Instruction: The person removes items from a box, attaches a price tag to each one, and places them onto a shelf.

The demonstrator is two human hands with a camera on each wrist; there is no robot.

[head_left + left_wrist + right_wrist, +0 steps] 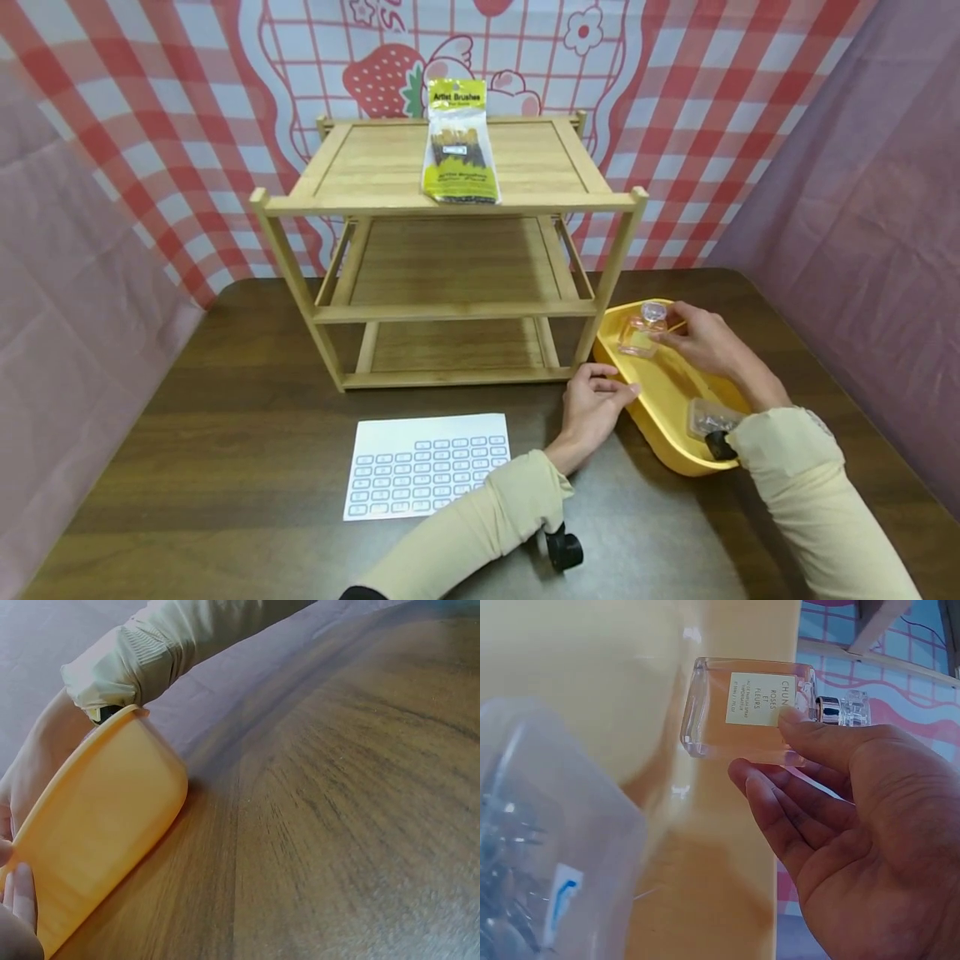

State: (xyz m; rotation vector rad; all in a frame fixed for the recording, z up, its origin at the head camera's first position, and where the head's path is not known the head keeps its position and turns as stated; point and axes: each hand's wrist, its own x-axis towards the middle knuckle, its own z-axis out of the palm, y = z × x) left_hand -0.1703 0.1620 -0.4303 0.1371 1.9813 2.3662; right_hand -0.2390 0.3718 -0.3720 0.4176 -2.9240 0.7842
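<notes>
A pink glass perfume bottle (739,712) with a clear faceted cap and a cream label is pinched between the thumb and fingers of my right hand (708,337). In the head view the bottle shows over the far end of a yellow plastic bin (656,392). My left hand (592,408) is at the bin's near-left side, thumb by the rim and fingers against the outer wall (112,817). Inside the bin's near end lies a translucent plastic box (570,840) of small dark pieces, bearing a small white label.
A three-tier wooden shelf (450,312) stands left of the bin. On its top tier lies a yellow-and-clear packet of artist brushes (461,150). A white sheet of small printed labels (427,462) lies on the brown table (247,467) before it. Checked cloth hangs behind.
</notes>
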